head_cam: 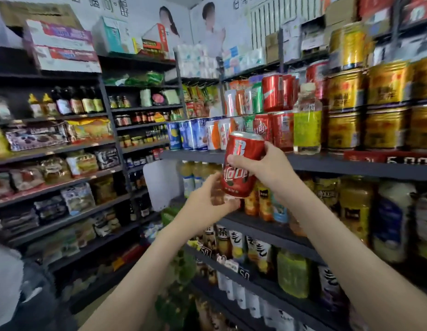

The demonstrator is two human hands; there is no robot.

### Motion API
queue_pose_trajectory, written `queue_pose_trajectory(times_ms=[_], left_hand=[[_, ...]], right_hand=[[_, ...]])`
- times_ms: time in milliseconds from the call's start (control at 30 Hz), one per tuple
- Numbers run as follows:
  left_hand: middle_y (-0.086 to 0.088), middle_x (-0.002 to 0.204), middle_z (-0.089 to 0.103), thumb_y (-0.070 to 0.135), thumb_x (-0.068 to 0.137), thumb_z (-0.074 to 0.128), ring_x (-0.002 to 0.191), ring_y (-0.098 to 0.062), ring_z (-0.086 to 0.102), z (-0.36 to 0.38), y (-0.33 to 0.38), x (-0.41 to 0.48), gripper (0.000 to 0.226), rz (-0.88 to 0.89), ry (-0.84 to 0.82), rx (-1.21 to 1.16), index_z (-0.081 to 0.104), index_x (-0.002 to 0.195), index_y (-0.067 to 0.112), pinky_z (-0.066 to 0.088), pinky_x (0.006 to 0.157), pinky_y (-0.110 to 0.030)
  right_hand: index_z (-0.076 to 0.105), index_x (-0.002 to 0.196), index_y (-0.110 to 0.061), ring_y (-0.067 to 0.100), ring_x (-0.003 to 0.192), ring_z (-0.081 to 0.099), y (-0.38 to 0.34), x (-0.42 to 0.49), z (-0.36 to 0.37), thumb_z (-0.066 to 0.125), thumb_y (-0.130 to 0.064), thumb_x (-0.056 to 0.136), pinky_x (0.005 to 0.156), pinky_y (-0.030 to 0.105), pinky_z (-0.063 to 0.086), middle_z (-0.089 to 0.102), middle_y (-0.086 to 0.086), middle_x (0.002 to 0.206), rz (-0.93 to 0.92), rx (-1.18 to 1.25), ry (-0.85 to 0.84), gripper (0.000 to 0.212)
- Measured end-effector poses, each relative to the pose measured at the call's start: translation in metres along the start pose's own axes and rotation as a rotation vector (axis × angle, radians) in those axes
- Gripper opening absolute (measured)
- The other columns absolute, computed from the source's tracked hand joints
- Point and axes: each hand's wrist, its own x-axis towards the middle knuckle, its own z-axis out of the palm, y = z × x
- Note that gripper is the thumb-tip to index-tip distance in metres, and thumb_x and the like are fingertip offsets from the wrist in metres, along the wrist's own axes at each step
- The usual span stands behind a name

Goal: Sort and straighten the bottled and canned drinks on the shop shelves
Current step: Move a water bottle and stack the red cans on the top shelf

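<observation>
The right hand [262, 168] is wrapped around the middle of a red cola can [241, 163], thumb across the printed front and fingers behind, carrying it in the air just in front of the edge of the grey can shelf [327, 163]. The can tilts, top leaning right and toward the shelf, base swung down and left. The left hand [207, 199] cups the can's base from below with fingers curled against the bottom rim, so both hands are gripping the one can.

Taking that shelf as the landmark: on it, just behind the held can, stand red cans [277, 132] with a second tier of red cans stacked on top; left of those run white-and-orange cans [219, 134] and blue cans [183, 137]. To the right of the red stack, near the shelf's front edge, is a clear bottle with a yellow-green label [307, 123], and beyond it stacked gold tins [344, 111]. Below the shelf sit bottled juices and teas.

The likely trouble is the stack: pushing the tilted can in could nudge the lower red cans and topple the tier above. The bottle stands close enough to the edge that a brushing wrist might knock it off
</observation>
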Motion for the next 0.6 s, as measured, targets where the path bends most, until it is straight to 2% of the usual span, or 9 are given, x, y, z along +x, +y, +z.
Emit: queue_pose_trajectory(times_ms=[67, 133, 200, 333, 467, 533, 600], left_hand=[[0.024, 0.115, 0.055, 0.040, 0.079, 0.074, 0.098, 0.015, 0.055, -0.015, -0.015, 0.024, 0.058, 0.030, -0.101, -0.093, 0.038, 0.124, 0.041, 0.044, 0.079, -0.008], [0.022, 0.114, 0.058, 0.042, 0.077, 0.075, 0.099, 0.011, 0.057, -0.021, -0.027, 0.048, 0.051, 0.051, -0.130, -0.179, 0.041, 0.114, 0.047, 0.047, 0.081, -0.014], [0.020, 0.110, 0.061, 0.045, 0.076, 0.074, 0.099, 0.005, 0.060, -0.022, -0.036, 0.071, 0.045, 0.083, -0.080, -0.190, 0.045, 0.110, 0.045, 0.050, 0.083, -0.020], [0.017, 0.102, 0.065, 0.046, 0.071, 0.076, 0.092, 0.005, 0.059, -0.017, -0.043, 0.103, 0.046, 0.117, -0.046, -0.196, 0.054, 0.110, 0.034, 0.045, 0.072, -0.014], [0.020, 0.097, 0.064, 0.043, 0.070, 0.079, 0.086, 0.011, 0.058, -0.013, -0.050, 0.126, 0.050, 0.138, -0.025, -0.227, 0.054, 0.113, 0.033, 0.043, 0.065, -0.009], [0.019, 0.100, 0.065, 0.042, 0.069, 0.079, 0.088, 0.010, 0.059, -0.011, -0.055, 0.138, 0.053, 0.164, -0.004, -0.216, 0.054, 0.115, 0.032, 0.044, 0.067, -0.010], [0.020, 0.099, 0.066, 0.041, 0.068, 0.080, 0.087, 0.012, 0.059, -0.012, -0.058, 0.149, 0.055, 0.192, 0.023, -0.225, 0.055, 0.117, 0.033, 0.045, 0.066, -0.007]], right_hand=[[0.052, 0.093, -0.038, -0.005, 0.087, 0.057, 0.004, 0.015, 0.019, 0.082, -0.035, 0.069, 0.069, 0.015, 0.043, 0.060, -0.020, 0.095, -0.004, -0.024, 0.053, 0.039], [0.053, 0.096, -0.038, -0.004, 0.091, 0.058, 0.010, 0.029, 0.030, 0.083, -0.036, 0.067, 0.074, 0.018, 0.047, 0.061, -0.019, 0.099, -0.004, -0.054, 0.113, 0.041], [0.054, 0.102, -0.036, -0.001, 0.095, 0.060, 0.012, 0.042, 0.035, 0.083, -0.036, 0.066, 0.078, 0.019, 0.048, 0.063, -0.017, 0.102, 0.009, -0.075, 0.156, 0.046], [0.050, 0.125, -0.025, 0.003, 0.101, 0.060, 0.018, 0.063, 0.036, 0.082, -0.037, 0.068, 0.087, 0.025, 0.050, 0.062, -0.013, 0.112, 0.029, -0.172, 0.140, 0.066], [0.041, 0.136, -0.025, 0.007, 0.108, 0.058, 0.022, 0.080, 0.033, 0.080, -0.040, 0.071, 0.095, 0.032, 0.049, 0.060, -0.009, 0.122, 0.047, -0.257, 0.129, 0.077], [0.039, 0.137, -0.025, 0.006, 0.109, 0.056, 0.027, 0.087, 0.033, 0.079, -0.038, 0.073, 0.092, 0.027, 0.048, 0.058, -0.011, 0.123, 0.041, -0.269, 0.128, 0.076], [0.038, 0.131, -0.029, -0.003, 0.101, 0.053, 0.030, 0.093, 0.036, 0.079, -0.035, 0.074, 0.080, 0.016, 0.045, 0.055, -0.017, 0.115, 0.016, -0.259, 0.151, 0.071]])
